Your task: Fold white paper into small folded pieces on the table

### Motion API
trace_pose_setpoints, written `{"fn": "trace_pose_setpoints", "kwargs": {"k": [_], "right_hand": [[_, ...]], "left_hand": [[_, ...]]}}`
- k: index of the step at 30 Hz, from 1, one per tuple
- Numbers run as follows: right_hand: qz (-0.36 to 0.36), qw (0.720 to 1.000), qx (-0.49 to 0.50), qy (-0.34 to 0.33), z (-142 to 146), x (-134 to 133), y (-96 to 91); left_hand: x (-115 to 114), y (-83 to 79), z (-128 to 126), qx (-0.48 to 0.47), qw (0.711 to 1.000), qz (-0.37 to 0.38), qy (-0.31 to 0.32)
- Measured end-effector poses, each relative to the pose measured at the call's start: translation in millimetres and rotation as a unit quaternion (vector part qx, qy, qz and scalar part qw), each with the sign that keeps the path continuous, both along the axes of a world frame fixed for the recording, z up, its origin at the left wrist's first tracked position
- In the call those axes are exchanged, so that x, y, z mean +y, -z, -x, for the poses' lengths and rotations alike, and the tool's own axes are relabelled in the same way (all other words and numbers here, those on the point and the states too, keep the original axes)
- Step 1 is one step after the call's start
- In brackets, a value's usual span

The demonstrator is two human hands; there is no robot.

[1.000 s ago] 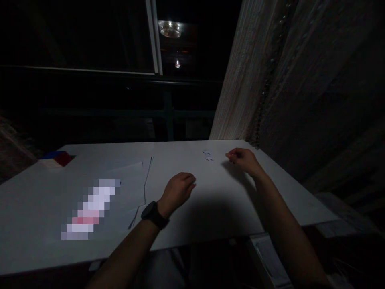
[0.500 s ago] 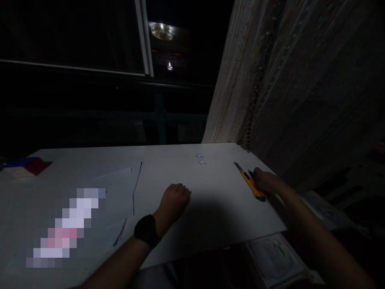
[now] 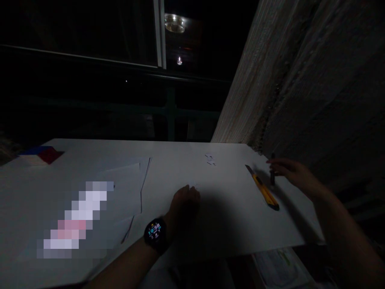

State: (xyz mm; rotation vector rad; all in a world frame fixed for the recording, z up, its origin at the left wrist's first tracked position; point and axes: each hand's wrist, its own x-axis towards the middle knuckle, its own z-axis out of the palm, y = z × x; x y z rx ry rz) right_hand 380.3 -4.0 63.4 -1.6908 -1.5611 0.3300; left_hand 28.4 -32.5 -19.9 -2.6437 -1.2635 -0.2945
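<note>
My right hand, at the table's right side, pinches a slim dark pen-like stick that points upright; its exact kind is hard to see in the dimness. Just left of it lies a yellow utility knife with its blade out. My left hand, wearing a lit watch on the wrist, rests on the table with fingers curled. A pale scrap shows at its fingertips, and whatever is under them is hidden. Beyond, small white paper pieces with dark marks lie on the tabletop.
White sheets lie on the left of the white table, partly under a blurred patch. A blue, red and white block sits at the far left. A curtain hangs behind the right corner. Below the front edge is a pale box.
My right hand has moved right, away from the utility knife, lifting the dark stick from beside it. The left hand stays curled on the table; its watch face has lit up. The view has shifted slightly.
</note>
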Motion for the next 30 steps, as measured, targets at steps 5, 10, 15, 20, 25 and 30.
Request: {"fn": "trace_pose_setpoints", "kwargs": {"k": [5, 10, 15, 20, 25, 30], "right_hand": [[-0.086, 0.926, 0.341, -0.138, 73.2, 6.4, 1.0], [0.024, 0.907, 0.339, -0.248, 160.9, 27.8, 30.6], [0.106, 0.895, 0.325, -0.285, 215.3, 43.5, 64.1], [0.09, 0.926, 0.298, -0.212, 226.4, 53.3, 83.1], [0.103, 0.935, 0.257, -0.22, 221.9, 61.3, 77.2], [0.127, 0.927, 0.252, -0.246, 223.4, 58.7, 69.3]], "left_hand": [[-3.9, -0.9, -3.5, 0.022, 1.0, -0.011, -0.003], [-3.1, 7.8, -6.2, 0.023, 0.999, -0.04, 0.012], [-11.5, 27.6, 11.8, -0.051, 0.993, -0.09, 0.057], [-22.5, 34.0, 34.2, -0.075, 0.99, -0.103, 0.053], [-20.6, 28.5, 29.0, -0.084, 0.989, -0.107, 0.054], [-13.6, 16.1, 11.3, -0.07, 0.991, -0.098, 0.057]]}}
